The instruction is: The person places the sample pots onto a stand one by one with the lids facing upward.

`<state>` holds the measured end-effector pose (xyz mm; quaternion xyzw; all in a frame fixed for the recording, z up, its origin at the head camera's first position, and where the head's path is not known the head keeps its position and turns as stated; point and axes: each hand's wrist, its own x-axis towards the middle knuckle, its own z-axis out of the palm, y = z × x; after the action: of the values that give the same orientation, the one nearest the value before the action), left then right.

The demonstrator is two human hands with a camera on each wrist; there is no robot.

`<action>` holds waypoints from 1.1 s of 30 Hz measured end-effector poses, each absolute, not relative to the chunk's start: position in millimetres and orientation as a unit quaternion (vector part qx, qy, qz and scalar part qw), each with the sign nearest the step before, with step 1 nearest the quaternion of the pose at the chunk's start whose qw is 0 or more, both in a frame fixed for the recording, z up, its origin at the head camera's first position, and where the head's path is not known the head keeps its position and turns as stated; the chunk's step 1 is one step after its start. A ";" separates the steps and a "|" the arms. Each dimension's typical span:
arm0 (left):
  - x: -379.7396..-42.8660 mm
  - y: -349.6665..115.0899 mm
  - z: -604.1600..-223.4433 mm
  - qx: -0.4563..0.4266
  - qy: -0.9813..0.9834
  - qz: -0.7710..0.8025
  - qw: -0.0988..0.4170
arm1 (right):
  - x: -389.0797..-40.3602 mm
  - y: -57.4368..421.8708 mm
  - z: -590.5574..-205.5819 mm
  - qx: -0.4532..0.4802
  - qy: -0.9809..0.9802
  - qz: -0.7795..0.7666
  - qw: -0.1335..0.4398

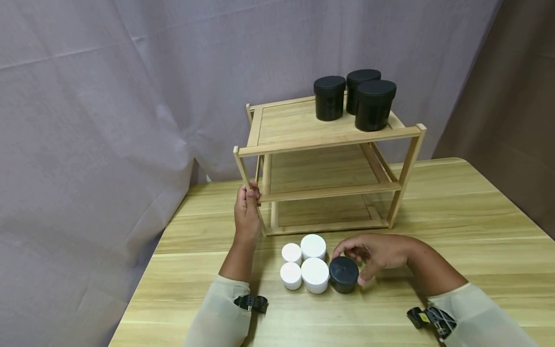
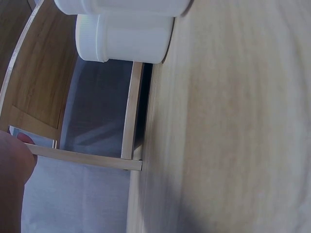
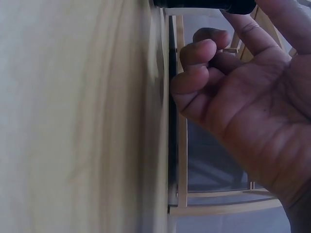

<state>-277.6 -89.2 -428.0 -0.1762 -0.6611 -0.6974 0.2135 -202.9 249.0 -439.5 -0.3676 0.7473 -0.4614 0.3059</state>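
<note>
My left hand (image 1: 247, 212) grips the left front post of a three-tier wooden rack (image 1: 286, 143); in the left wrist view, part of that hand (image 2: 14, 158) shows at the post. On the table before the rack, my right hand (image 1: 381, 251) holds a black lidded jar (image 1: 344, 274) between thumb and index finger. The other fingers of that hand (image 3: 252, 102) are curled beside the jar in the right wrist view. Directly left of the black jar stand two larger white jars (image 1: 315, 275) and two smaller white jars (image 1: 291, 275), close together.
Three black jars (image 1: 329, 99) stand on the right part of the rack's top shelf. The rack rests on a wood-grain table (image 1: 468, 217). Behind it hangs a grey cloth (image 1: 195, 62), and a brown surface (image 1: 507, 106) rises at the right.
</note>
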 end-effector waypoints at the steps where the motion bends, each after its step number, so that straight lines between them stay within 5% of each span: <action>1: -277.5 -89.2 -428.0 -0.177 -0.661 -0.697 0.213 | -203.1 249.5 -440.1 -0.368 0.744 -0.464 0.308; 33: -276.9 -88.1 -426.5 -0.174 -0.656 -0.701 0.222 | -203.9 249.9 -442.8 -0.290 0.752 -0.492 0.331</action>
<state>-276.9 -88.1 -426.5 -0.1737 -0.6556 -0.7006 0.2218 -203.9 249.9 -442.8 -0.2897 0.7516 -0.4918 0.3306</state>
